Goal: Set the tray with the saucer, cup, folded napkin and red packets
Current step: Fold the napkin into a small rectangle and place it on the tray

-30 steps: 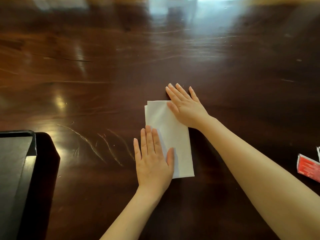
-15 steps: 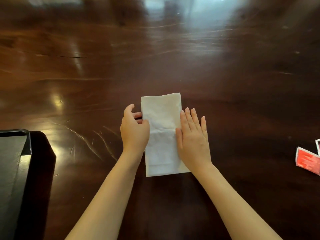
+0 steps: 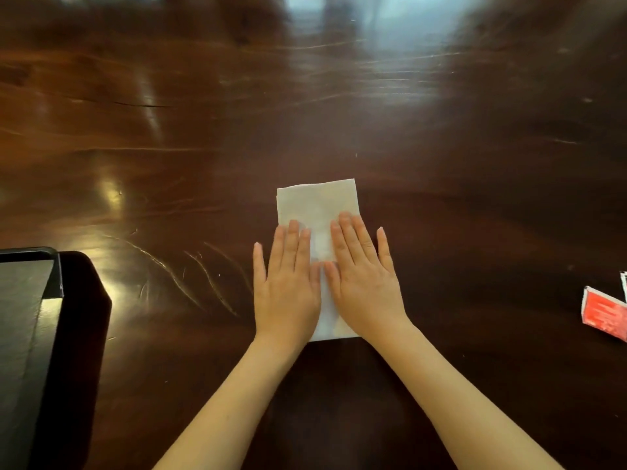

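Observation:
A white napkin [image 3: 317, 205], folded into a tall rectangle, lies flat on the dark wooden table [image 3: 339, 113] at the centre. My left hand [image 3: 286, 286] and my right hand [image 3: 364, 283] rest palm-down side by side on its near half, fingers stretched out, holding nothing. A red packet [image 3: 605, 315] lies at the right edge of the view, with a sliver of another thing just above it. The black tray [image 3: 23, 300] sits at the left edge, only partly in view. No saucer or cup is visible.
Glossy dark wood stretches far ahead and to both sides, with scratches between the tray and the napkin. The tray's raised rim [image 3: 56, 273] stands about a hand's width left of my left hand.
My left hand has moved from the napkin's left edge, where its fingers were curled, onto the napkin and lies flat. My right hand has shifted slightly left, next to it.

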The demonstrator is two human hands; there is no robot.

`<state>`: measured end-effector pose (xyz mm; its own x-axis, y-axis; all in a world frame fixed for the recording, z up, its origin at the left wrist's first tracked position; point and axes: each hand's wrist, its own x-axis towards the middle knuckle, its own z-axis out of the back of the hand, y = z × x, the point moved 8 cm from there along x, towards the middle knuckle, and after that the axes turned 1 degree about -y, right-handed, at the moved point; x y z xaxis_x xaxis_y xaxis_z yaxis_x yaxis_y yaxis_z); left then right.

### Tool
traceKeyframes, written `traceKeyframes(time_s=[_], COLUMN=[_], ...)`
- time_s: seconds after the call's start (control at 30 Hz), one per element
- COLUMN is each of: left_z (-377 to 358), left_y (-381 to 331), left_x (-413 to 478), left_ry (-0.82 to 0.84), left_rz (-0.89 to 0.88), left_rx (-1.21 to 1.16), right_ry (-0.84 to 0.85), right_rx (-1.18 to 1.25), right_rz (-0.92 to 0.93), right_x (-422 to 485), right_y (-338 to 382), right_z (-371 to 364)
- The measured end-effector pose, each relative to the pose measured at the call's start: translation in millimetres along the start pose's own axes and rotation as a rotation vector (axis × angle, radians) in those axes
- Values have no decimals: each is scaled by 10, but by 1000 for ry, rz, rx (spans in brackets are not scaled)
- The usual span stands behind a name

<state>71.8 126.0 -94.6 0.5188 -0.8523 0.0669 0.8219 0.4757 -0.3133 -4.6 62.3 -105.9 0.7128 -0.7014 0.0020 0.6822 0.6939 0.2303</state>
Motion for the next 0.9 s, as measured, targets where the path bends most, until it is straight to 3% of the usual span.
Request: traceKeyframes(time_s=[0.13, 0.27, 0.43, 0.5, 0.57, 0.67, 0.9], left_z=[-158, -161, 139, 99, -61, -232, -266], left_y=[143, 178, 166, -195, -413, -279, -250], left_x=[-24, -12, -69, -286, -551, -657, -669], left_ry=[92, 142, 36, 58, 144, 203, 250], left_rz=[63, 16, 67, -126, -279, -247, -239], left_rx=[127, 180, 157, 125, 108, 133, 125], right_ry=[76, 128, -14, 1, 194, 374, 308], right_rx=[-54, -76, 109, 180, 158, 8, -165], right_rz=[-29, -48, -66, 132, 432, 694, 680], right_x=[5, 12, 189, 328, 350, 377, 944], right_y=[-144, -298, -447, -218, 113, 277, 130], right_z=[-72, -3, 491, 556, 356, 28, -27])
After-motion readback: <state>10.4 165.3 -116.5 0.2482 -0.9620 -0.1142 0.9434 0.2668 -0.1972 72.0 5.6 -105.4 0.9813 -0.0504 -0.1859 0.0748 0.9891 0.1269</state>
